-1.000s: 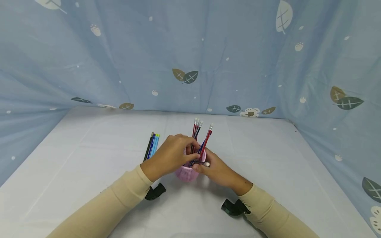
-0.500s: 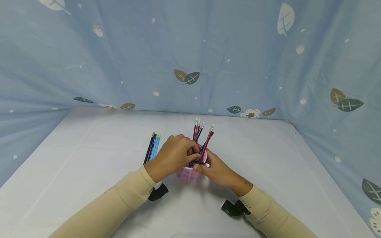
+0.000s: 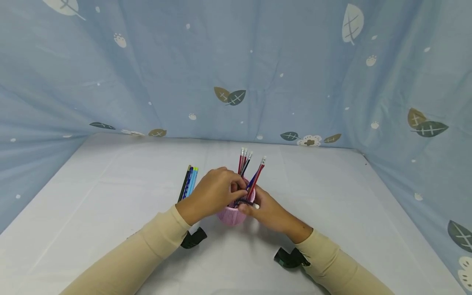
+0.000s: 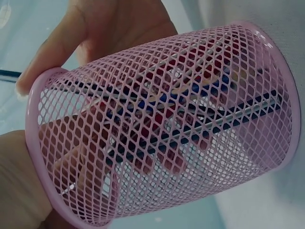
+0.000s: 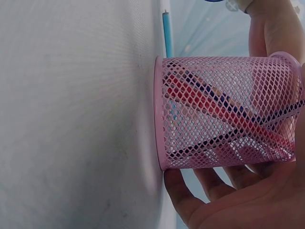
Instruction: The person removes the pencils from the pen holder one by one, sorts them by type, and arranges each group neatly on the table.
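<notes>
A pink mesh pencil cup [image 3: 231,217] stands upright on the table, with several pencils in it. My right hand [image 3: 273,213] grips the cup from the right, its fingers curled round the mesh wall in the right wrist view. My left hand [image 3: 214,189] reaches over the rim, thumb and fingers curled in among the pencils; it appears to pinch a dark pencil, though the fingertips are partly hidden. Red pencils [image 3: 257,175] with white erasers lean right and back. One dark pencil [image 3: 248,202] slants low over the rim by my right thumb. Pencils cross inside the mesh cup [image 4: 167,124].
Left of the cup lies a row of black, dark blue and light blue pencils [image 3: 189,180], partly behind my left wrist. The white table [image 3: 92,196] meets a blue patterned curtain [image 3: 177,82] at the back. Dark curved pieces [image 3: 289,258] sit at both wrists.
The hands stay almost in place. The red pencil on the right and the dark pencil by my right thumb have tipped slightly lower. The head view has shifted a little.
</notes>
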`<state>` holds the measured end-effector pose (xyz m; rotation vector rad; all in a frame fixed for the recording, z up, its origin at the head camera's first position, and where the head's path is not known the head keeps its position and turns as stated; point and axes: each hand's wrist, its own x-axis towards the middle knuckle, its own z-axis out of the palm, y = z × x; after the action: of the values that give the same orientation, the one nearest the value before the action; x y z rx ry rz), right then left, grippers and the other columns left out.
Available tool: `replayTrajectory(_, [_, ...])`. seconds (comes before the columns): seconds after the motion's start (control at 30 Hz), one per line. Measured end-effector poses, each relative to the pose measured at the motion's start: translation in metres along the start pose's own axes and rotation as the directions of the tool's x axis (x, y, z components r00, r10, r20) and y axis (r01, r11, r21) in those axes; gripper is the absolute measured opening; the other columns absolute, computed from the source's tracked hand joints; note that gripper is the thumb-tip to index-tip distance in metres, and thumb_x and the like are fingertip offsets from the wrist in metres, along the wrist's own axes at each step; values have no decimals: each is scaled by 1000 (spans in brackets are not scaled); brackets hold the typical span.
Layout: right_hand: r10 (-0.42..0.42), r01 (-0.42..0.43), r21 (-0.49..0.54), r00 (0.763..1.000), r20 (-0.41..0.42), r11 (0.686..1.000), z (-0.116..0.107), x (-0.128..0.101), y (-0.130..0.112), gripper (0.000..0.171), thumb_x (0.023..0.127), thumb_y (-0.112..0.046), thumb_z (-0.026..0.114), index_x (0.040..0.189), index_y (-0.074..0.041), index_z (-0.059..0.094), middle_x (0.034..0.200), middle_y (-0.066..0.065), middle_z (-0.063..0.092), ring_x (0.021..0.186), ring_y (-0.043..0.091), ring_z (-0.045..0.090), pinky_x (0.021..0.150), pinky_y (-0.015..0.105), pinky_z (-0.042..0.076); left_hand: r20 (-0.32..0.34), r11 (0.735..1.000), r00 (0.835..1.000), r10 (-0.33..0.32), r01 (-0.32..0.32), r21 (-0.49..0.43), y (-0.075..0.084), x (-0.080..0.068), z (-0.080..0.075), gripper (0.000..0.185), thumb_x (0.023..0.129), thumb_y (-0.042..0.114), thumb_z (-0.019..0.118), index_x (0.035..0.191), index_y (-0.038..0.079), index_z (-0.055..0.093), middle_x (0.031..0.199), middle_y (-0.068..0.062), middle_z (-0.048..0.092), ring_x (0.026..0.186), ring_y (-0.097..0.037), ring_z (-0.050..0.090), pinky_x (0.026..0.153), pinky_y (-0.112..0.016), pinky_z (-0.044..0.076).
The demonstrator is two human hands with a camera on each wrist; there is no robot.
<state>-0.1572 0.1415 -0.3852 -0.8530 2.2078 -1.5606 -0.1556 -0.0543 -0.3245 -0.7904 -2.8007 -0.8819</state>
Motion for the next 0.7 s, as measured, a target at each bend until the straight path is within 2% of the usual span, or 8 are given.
replayTrajectory(0.17, [10, -10, 0, 1000, 4, 1000, 0, 0, -2, 94, 90, -66, 58, 157, -10, 25, 157, 10, 41, 141, 31, 44, 112, 57, 37, 40, 993, 999, -7, 12, -119, -4, 0, -4, 5, 88, 23, 78, 86, 19, 75, 72, 13, 64, 74, -9, 55, 67, -24, 46])
replayTrajectory(0.37, [-11, 11, 14, 1000, 14, 1000, 2, 0, -2, 92, 91, -64, 58, 158, -13, 23, 160, 9, 37, 143, 30, 42, 115, 56, 35, 60, 960, 998, -25, 40, -278, -9, -1, -11, 5, 90, 21, 76, 90, 17, 73, 76, 8, 64, 70, -12, 55, 61, -24, 47])
replayTrajectory(0.53, [-19, 19, 33, 1000, 15, 999, 2, 1, -1, 91, 90, -64, 59, 158, -15, 24, 156, 10, 42, 140, 29, 46, 113, 51, 37, 34, 953, 999, -15, 25, -303, -11, -1, -17, 5, 91, 22, 74, 91, 17, 72, 79, 8, 65, 74, -12, 56, 65, -25, 49])
replayTrajectory(0.7, [-12, 12, 19, 1000, 6, 1000, 1, -1, -1, 94, 89, -68, 58, 159, -17, 23, 154, 11, 45, 138, 30, 48, 112, 52, 38, -23, 945, 1000, -6, -1, -327, -7, -1, -28, 5, 94, 23, 71, 96, 19, 70, 87, 8, 69, 80, -11, 61, 69, -29, 52])
